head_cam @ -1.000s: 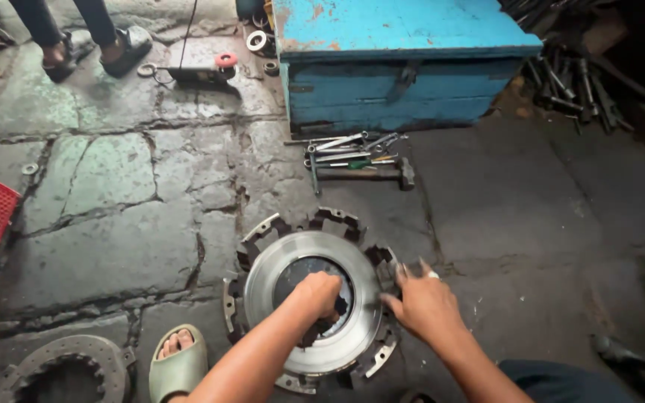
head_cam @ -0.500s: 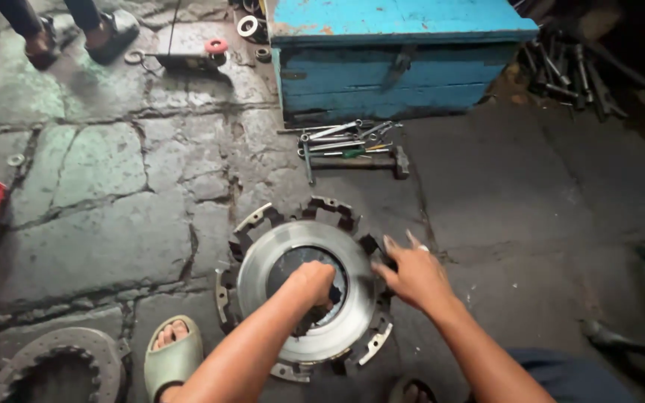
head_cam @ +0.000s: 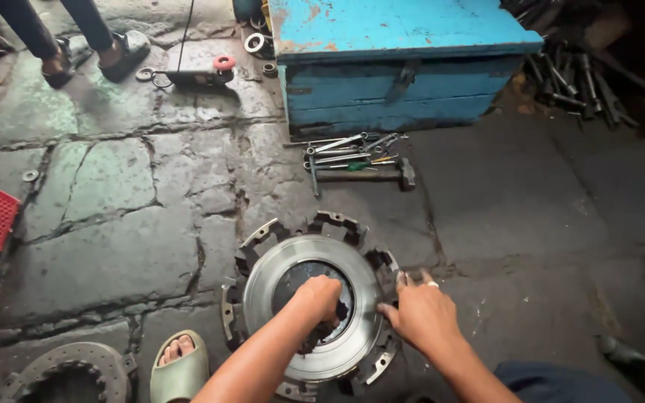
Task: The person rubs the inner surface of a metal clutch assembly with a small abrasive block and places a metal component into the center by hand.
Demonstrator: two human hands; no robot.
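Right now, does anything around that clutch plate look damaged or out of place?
Nothing odd on the clutch plate itself. The stone floor is cracked, and loose wrenches and a hammer lie scattered before the blue box.

Cracked stone floor (head_cam: 113, 224), blue chest (head_cam: 404, 67)

Both forearms are bare, no sleeves. The right hand (head_cam: 425, 317) wears a pale ring. A pale green sandal (head_cam: 181, 371) covers one foot, at seven o'clock.
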